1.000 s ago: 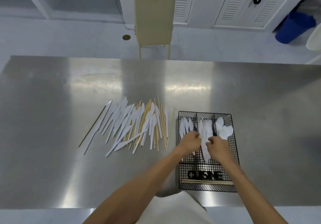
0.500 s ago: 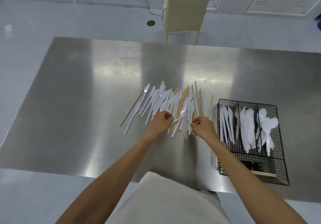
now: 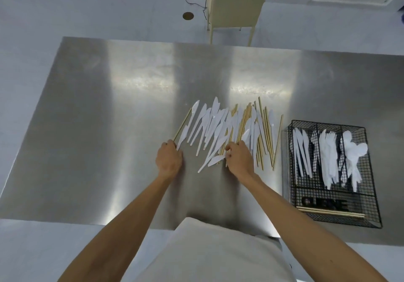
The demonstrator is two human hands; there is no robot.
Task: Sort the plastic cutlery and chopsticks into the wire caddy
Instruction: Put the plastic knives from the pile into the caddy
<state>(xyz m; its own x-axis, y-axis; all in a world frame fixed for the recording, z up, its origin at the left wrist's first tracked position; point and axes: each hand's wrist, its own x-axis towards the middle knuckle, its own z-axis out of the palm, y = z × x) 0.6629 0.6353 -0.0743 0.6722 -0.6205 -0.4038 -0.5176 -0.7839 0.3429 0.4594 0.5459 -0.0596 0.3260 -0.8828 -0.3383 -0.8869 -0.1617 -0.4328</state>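
Two of my hands work the pile [image 3: 229,133]: left hand [image 3: 169,161] pinches a chopstick [image 3: 182,126], right hand [image 3: 240,159] curled, grip unclear; caddy [image 3: 369,194] sits right.

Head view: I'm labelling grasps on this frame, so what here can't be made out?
- Left hand: the back of the hand hides its fingertips, so a grip on the leftmost chopstick is unclear.
- Right hand: curled fingers hide what it pinches in the pile.
- Wire caddy: nameplate lettering is blurred.
- Blue object: cut off by the right edge.
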